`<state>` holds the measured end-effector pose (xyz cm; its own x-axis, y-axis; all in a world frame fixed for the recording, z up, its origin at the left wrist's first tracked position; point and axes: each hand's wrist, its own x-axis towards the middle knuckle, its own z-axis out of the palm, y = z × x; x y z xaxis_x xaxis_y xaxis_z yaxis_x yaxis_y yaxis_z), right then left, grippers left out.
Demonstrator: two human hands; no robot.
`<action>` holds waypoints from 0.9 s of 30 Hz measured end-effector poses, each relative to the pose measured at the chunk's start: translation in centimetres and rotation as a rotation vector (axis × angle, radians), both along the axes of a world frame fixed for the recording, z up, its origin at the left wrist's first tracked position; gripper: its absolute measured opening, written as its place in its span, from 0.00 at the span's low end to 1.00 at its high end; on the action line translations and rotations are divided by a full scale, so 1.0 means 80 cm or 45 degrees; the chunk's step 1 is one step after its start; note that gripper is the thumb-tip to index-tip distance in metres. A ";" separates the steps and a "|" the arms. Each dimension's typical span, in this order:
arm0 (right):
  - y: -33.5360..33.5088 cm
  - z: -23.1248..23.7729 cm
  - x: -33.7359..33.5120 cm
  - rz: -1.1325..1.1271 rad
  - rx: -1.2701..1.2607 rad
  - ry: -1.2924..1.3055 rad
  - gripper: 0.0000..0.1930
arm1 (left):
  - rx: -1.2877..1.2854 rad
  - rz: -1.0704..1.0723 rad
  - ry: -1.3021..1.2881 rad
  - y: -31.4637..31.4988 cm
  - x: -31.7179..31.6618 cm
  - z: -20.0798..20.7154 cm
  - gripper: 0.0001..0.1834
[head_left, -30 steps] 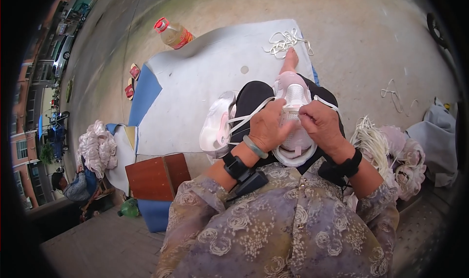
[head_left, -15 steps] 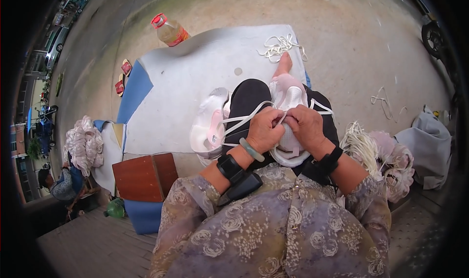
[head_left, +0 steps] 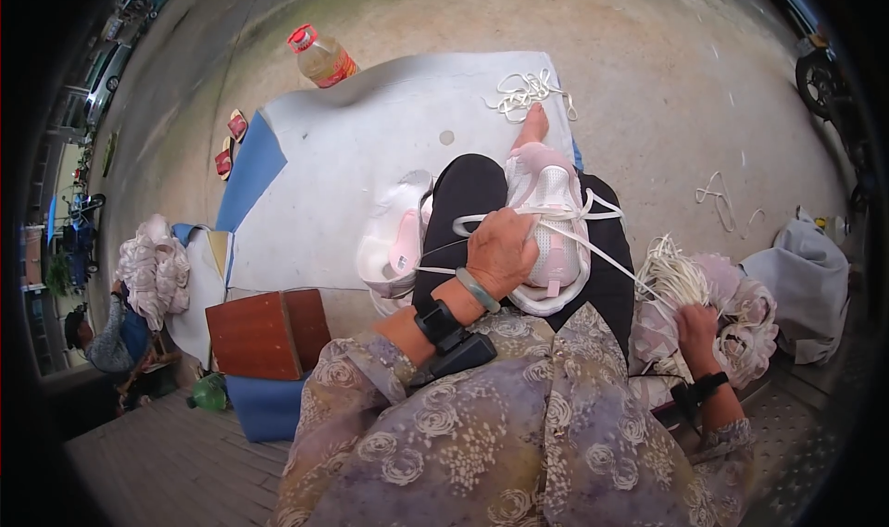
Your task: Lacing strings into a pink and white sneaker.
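Head view | I have left grip closed over white lace, fingertips hidden; right grip looks pinched on a straight run of it | pink-and-white shoe just right of left grip | lace bundle just beyond right grip | I judge: brushing strands could snag; lopsided pulling could twist the shoe.

Left hand at shoe: upper in white matt mesh, smoother pink panels. Lace at the grip: white, flat, matt cloth. Bangle just behind grip: smooth, polished, stone-like. Left of grip: box, brown wood look, slight sheen. Beyond grip: sheet, matt, mostly smooth; bottle, clear glossy plastic. Right of right hand: grey cloth, matt, creased.
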<state>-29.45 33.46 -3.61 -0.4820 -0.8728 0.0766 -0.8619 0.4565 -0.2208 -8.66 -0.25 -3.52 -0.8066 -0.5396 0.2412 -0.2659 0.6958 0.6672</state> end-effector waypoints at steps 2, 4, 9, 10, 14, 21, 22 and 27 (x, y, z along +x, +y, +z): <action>0.073 -0.035 -0.014 -0.110 0.144 0.038 0.06 | -0.035 -0.024 0.032 -0.002 0.000 0.003 0.11; 0.094 -0.062 -0.008 -0.142 0.156 -0.024 0.05 | 0.117 -0.075 -0.062 -0.009 0.003 0.013 0.10; 0.016 -0.051 0.012 0.075 0.402 -0.374 0.05 | -0.102 0.032 -0.038 -0.053 -0.004 0.013 0.09; 0.001 -0.046 0.012 0.125 0.490 -0.321 0.05 | -0.138 -0.002 -0.024 -0.059 -0.010 0.004 0.10; -0.083 -0.013 0.017 0.175 0.147 -0.222 0.07 | -0.183 -0.125 -0.229 -0.081 -0.017 -0.015 0.12; -0.198 0.018 0.047 0.255 -0.462 -0.502 0.12 | -0.265 -0.226 -0.132 -0.078 -0.028 -0.027 0.04; -0.208 0.017 0.051 0.259 -0.514 -0.567 0.12 | -0.262 -0.227 -0.134 -0.079 -0.027 -0.027 0.04; -0.233 0.025 0.053 0.102 -0.264 -0.953 0.09 | 1.418 -0.239 0.123 -0.101 -0.025 0.000 0.04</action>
<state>-25.23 14.81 -1.62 -0.4059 -0.9105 -0.0790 -0.4783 0.2853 -0.8306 -10.64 -8.31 -3.56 -0.9017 -0.3652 -0.2315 -0.1334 -0.2744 0.9523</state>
